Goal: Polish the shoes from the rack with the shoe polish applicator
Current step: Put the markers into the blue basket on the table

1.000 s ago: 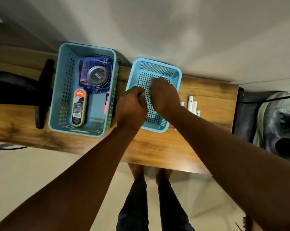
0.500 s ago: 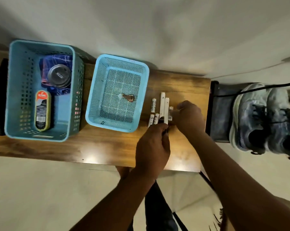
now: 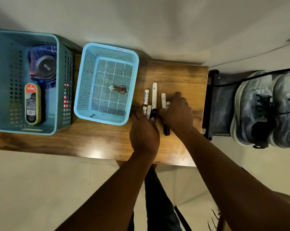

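- A brown wooden table (image 3: 90, 140) is seen from above, set against a pale wall.
- The left hand (image 3: 145, 132) is laid on the table among a cluster of small white cylindrical batteries and pens (image 3: 151, 100); its fingers are curled about the dark lower end of a long white pen (image 3: 154, 100), which appears to be pinched.
- The right hand (image 3: 178, 112) is placed just right of that cluster, fingers bent down over the white pieces there; whether anything is actually grasped cannot be told.
- A black marker (image 3: 166, 130) is lain between the two hands.
- The oval Kiwi shoe polish applicator (image 3: 32, 104) is lain in the deep teal plastic basket (image 3: 0, 80) at the table's left end, beside a round metal tin (image 3: 45, 67) on a blue and red cloth (image 3: 44, 50).
- A small key (image 3: 118, 89) is held in the shallow light-blue mesh basket (image 3: 87, 77) in the middle.
- A pair of grey sneakers (image 3: 261, 107) is set on a black rack (image 3: 221, 104) just right of the table.
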